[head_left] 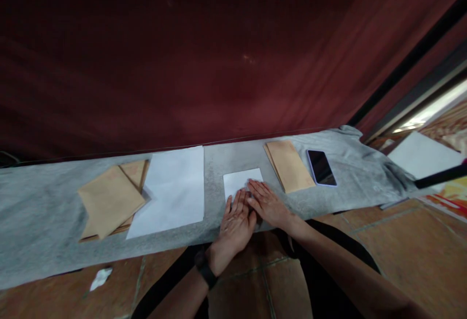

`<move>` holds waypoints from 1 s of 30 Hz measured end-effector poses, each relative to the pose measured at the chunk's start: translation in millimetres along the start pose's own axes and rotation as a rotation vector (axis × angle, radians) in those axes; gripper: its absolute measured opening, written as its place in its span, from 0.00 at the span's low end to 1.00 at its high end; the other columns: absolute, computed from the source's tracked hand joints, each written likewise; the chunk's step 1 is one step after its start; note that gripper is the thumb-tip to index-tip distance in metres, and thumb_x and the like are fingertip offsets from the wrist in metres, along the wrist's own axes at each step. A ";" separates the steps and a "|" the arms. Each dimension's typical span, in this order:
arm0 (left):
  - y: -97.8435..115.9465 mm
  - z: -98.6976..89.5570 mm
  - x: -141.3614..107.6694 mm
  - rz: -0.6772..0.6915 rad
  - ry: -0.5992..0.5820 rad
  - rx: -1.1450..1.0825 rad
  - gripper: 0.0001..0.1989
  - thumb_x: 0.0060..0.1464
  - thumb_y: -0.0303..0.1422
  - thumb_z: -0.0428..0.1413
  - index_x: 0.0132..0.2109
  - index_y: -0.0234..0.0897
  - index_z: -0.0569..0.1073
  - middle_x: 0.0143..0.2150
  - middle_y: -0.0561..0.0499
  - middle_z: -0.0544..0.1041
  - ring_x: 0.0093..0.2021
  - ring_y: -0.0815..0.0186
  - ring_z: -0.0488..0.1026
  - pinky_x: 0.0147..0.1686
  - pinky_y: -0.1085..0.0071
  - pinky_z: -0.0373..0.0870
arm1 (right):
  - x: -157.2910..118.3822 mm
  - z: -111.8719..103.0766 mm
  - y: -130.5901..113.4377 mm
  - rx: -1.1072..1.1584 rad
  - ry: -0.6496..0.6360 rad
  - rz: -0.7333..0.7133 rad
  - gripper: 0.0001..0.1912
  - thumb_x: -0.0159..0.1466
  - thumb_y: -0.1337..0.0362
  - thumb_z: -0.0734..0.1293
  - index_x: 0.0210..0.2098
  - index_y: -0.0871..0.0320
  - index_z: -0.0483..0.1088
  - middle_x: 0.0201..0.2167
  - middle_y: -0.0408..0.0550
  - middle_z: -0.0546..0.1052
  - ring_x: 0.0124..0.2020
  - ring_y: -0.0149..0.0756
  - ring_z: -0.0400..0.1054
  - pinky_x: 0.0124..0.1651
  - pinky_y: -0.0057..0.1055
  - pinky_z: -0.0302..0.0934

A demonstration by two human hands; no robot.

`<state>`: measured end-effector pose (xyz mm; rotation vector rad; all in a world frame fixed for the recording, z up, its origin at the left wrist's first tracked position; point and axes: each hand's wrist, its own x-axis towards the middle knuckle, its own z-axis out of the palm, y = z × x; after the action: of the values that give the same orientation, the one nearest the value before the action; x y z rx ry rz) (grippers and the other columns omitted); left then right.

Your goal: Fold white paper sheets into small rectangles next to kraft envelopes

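Observation:
A small folded-looking white sheet of paper (239,179) lies on the grey cloth in front of me. My left hand (236,224), with a dark band on its wrist, rests flat on the near part of the paper, fingers stretched out. Beside it my right hand (269,204) also lies flat, its fingertips on the paper's right side. The hands touch or nearly touch and cover the near edge of the sheet. Right of them is a short pile of brown envelopes (292,166). Larger white sheets (173,190) lie to the left.
Several more brown envelopes (111,200) overlap the white sheets at the left. A phone (321,168) in a pale purple case lies at the right. A dark red curtain-like surface (204,66) rises behind the cloth-covered surface (215,163). A crumpled white scrap (101,278) is on the tiled floor.

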<state>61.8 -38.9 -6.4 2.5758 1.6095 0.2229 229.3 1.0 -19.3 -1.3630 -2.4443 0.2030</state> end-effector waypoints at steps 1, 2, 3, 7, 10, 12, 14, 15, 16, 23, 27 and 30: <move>-4.6 0.1 1.9 -0.034 -0.018 0.003 0.28 0.69 0.36 0.40 0.71 0.32 0.57 0.73 0.40 0.58 0.74 0.59 0.51 0.72 0.50 0.48 | -3.1 1.8 1.7 -0.024 0.011 -0.005 0.28 0.76 0.56 0.52 0.70 0.62 0.56 0.71 0.56 0.59 0.72 0.42 0.52 0.73 0.46 0.48; -9.1 0.2 4.2 -0.071 -0.037 0.011 0.28 0.69 0.36 0.39 0.72 0.30 0.56 0.73 0.40 0.57 0.74 0.59 0.50 0.72 0.51 0.48 | -5.7 3.4 3.1 -0.048 0.021 -0.009 0.29 0.76 0.56 0.52 0.71 0.62 0.54 0.71 0.56 0.57 0.72 0.42 0.51 0.73 0.47 0.47; -13.4 0.1 6.9 -0.104 -0.055 0.022 0.29 0.69 0.37 0.39 0.72 0.29 0.55 0.74 0.39 0.55 0.74 0.58 0.49 0.72 0.52 0.48 | -7.7 4.7 4.1 -0.071 0.028 -0.013 0.29 0.76 0.55 0.53 0.72 0.62 0.53 0.72 0.56 0.56 0.73 0.42 0.50 0.73 0.48 0.45; -26.2 -1.7 19.0 -0.219 -0.089 0.066 0.31 0.69 0.38 0.37 0.72 0.25 0.53 0.75 0.37 0.50 0.75 0.56 0.46 0.72 0.50 0.45 | -11.5 7.2 4.4 -0.126 0.037 -0.017 0.32 0.75 0.52 0.54 0.73 0.61 0.50 0.72 0.56 0.54 0.73 0.44 0.49 0.74 0.49 0.41; -31.4 -4.1 28.4 -0.317 -0.070 0.103 0.31 0.69 0.38 0.37 0.72 0.24 0.54 0.74 0.36 0.51 0.75 0.54 0.46 0.72 0.50 0.45 | -11.7 7.7 3.5 -0.142 0.045 -0.022 0.32 0.75 0.52 0.54 0.72 0.63 0.50 0.72 0.57 0.54 0.73 0.44 0.48 0.74 0.50 0.41; -33.0 -5.9 34.9 -0.365 -0.027 0.120 0.31 0.70 0.38 0.37 0.71 0.21 0.55 0.74 0.34 0.53 0.75 0.53 0.46 0.72 0.50 0.44 | -11.3 8.1 3.3 -0.147 0.051 -0.025 0.33 0.75 0.52 0.54 0.72 0.64 0.50 0.72 0.58 0.54 0.73 0.45 0.48 0.74 0.51 0.42; -32.3 -7.2 41.5 -0.335 0.018 0.100 0.30 0.70 0.37 0.35 0.71 0.20 0.55 0.73 0.34 0.54 0.75 0.54 0.46 0.72 0.51 0.45 | -10.8 8.7 2.9 -0.149 0.051 -0.023 0.33 0.74 0.51 0.55 0.72 0.64 0.50 0.72 0.59 0.55 0.73 0.45 0.49 0.74 0.51 0.42; -31.0 -7.5 44.8 -0.277 0.029 0.073 0.30 0.71 0.37 0.35 0.71 0.22 0.55 0.74 0.36 0.54 0.75 0.56 0.46 0.72 0.53 0.46 | -10.4 8.9 2.6 -0.150 0.048 -0.020 0.33 0.74 0.51 0.56 0.72 0.64 0.51 0.72 0.60 0.55 0.73 0.46 0.50 0.74 0.51 0.42; -29.1 -7.4 48.0 -0.201 0.028 0.039 0.30 0.71 0.37 0.34 0.72 0.25 0.55 0.74 0.38 0.54 0.75 0.58 0.46 0.73 0.56 0.47 | -10.0 9.1 2.2 -0.149 0.044 -0.016 0.33 0.74 0.51 0.57 0.72 0.64 0.52 0.71 0.60 0.56 0.72 0.47 0.50 0.73 0.52 0.43; -20.5 2.9 61.4 -0.079 -0.001 -0.021 0.30 0.71 0.43 0.34 0.72 0.32 0.56 0.74 0.44 0.56 0.75 0.60 0.47 0.72 0.54 0.47 | -7.9 7.3 6.0 -0.112 -0.023 -0.012 0.28 0.75 0.58 0.55 0.71 0.62 0.55 0.71 0.57 0.58 0.73 0.44 0.50 0.73 0.50 0.45; -27.0 8.8 61.3 -0.141 0.030 0.030 0.30 0.71 0.42 0.34 0.73 0.32 0.54 0.74 0.43 0.55 0.75 0.59 0.47 0.72 0.54 0.46 | -4.0 4.3 20.7 -0.078 -0.046 0.032 0.27 0.76 0.59 0.51 0.71 0.59 0.54 0.71 0.54 0.57 0.73 0.41 0.49 0.74 0.48 0.42; -30.2 11.1 60.3 -0.164 0.038 0.075 0.30 0.71 0.42 0.35 0.73 0.33 0.53 0.75 0.42 0.54 0.75 0.57 0.47 0.72 0.52 0.44 | 2.6 2.9 30.3 -0.080 -0.029 0.104 0.29 0.75 0.56 0.52 0.72 0.60 0.53 0.72 0.55 0.56 0.73 0.43 0.50 0.74 0.49 0.43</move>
<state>63.1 28.5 -17.8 2.4886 1.8657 0.2025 251.2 19.4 -30.0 -1.5333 -2.4303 0.1524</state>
